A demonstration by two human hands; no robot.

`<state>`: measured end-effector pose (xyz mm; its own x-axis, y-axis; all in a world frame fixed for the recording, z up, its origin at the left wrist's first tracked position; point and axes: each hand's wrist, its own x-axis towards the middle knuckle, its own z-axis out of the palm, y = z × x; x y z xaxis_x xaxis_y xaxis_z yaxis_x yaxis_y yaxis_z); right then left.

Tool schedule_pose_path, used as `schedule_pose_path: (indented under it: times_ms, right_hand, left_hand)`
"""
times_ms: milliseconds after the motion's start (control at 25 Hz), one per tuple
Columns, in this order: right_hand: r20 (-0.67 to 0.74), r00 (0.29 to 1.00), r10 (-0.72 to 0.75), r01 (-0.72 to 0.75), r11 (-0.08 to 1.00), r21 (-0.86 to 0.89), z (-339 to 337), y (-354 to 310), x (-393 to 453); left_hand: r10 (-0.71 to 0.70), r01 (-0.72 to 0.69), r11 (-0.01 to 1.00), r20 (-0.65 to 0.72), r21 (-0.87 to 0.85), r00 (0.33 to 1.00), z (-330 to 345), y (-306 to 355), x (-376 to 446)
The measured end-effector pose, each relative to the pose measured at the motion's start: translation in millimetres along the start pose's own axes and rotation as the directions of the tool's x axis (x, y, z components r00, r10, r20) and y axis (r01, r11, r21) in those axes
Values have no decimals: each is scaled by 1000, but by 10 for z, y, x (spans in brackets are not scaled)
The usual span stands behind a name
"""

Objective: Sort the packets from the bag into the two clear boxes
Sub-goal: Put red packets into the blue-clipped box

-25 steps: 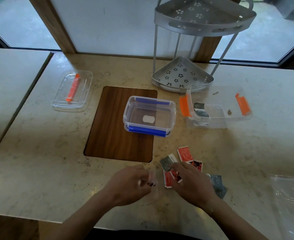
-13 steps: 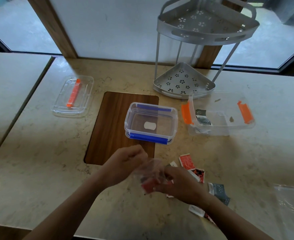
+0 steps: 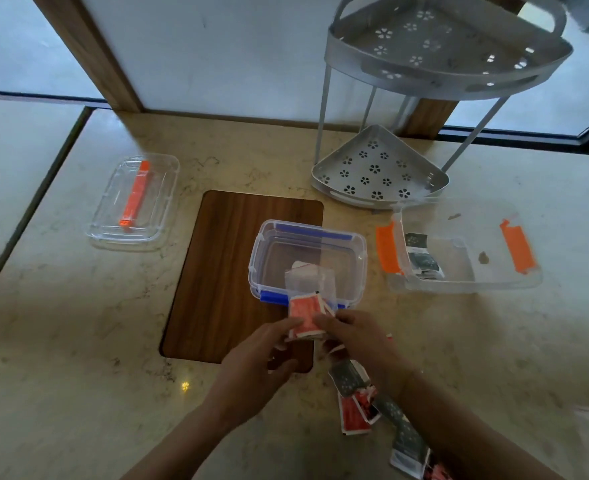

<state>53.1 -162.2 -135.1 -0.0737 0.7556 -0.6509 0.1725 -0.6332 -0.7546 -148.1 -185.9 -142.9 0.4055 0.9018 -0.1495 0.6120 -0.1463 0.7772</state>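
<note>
Your beige marble-look desk runs back to a white wall panel with wood trim and windows on either side. Toward its left edge lies a clear plastic lid with an orange clip. At its middle, a dark wood inset panel carries the clear box with blue clips. Your left hand and right hand together pinch a red-and-white packet over that box's near rim. Loose red and grey packets lie by your right forearm. Toward the back right stand a grey perforated metal corner rack and the clear box with orange clips
</note>
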Motion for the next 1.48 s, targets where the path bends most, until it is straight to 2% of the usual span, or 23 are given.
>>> schedule_pose_path:
  times_ms: [160,320,560,720,1040,1280,1480]
  right_hand:
    - [4,997,78,-78,997,15,68,-67,225]
    - [-60,998,37,-47,983,-177,81,-180,426]
    - [-113,994,6,-44,939,-341,71,-300,646]
    - [-127,989,72,-98,972,-213,48,-292,683]
    - [-134,981,139,-141,990,-9,-39,-452,542]
    - [-123,989,82,-82,997,6,-81,-626,337]
    - [-100,995,19,-21,1000,-19,-63,-578,92]
  left_hand:
    - [77,-52,982,-129,183,989,-55,-186,236]
    - [184,-117,939,-183,325,966,-131,-323,484]
    - [185,-111,932,-189,344,964,-154,-395,813]
    - [195,-119,927,-184,355,963,-139,-404,863]
    - [131,-55,961,-275,270,952,-223,-248,884]
    - [150,-74,973,-352,218,924,-326,-56,795]
    - [225,-115,948,-369,297,902,-362,43,557]
